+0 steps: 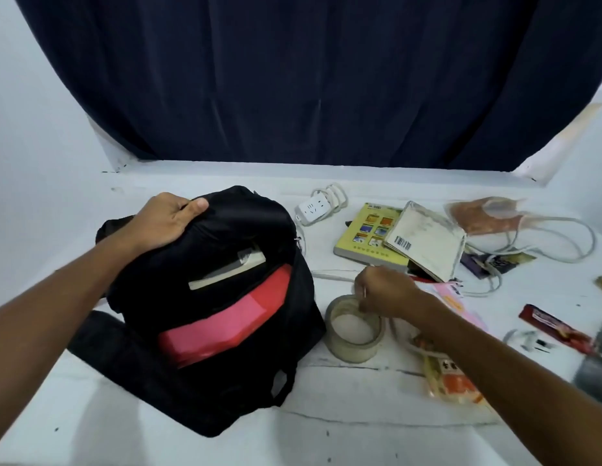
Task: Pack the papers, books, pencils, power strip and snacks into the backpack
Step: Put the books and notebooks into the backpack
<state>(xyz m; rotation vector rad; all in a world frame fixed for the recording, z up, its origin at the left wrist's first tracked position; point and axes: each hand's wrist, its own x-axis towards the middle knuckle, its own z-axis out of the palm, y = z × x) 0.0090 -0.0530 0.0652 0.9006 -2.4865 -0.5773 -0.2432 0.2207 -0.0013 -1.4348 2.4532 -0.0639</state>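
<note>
Backpack (205, 297) holds one book and red papers; right of it wait books (400, 240), strip (313, 207), snacks (450, 381). Left hand (165, 220) grips its top; right hand (387, 290) fingers curled, grasp unclear.

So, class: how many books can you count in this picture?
3. A yellow-covered book on the white table, a worn white book leaning on it, and a pale book inside the black backpack. Others may be hidden.
</note>
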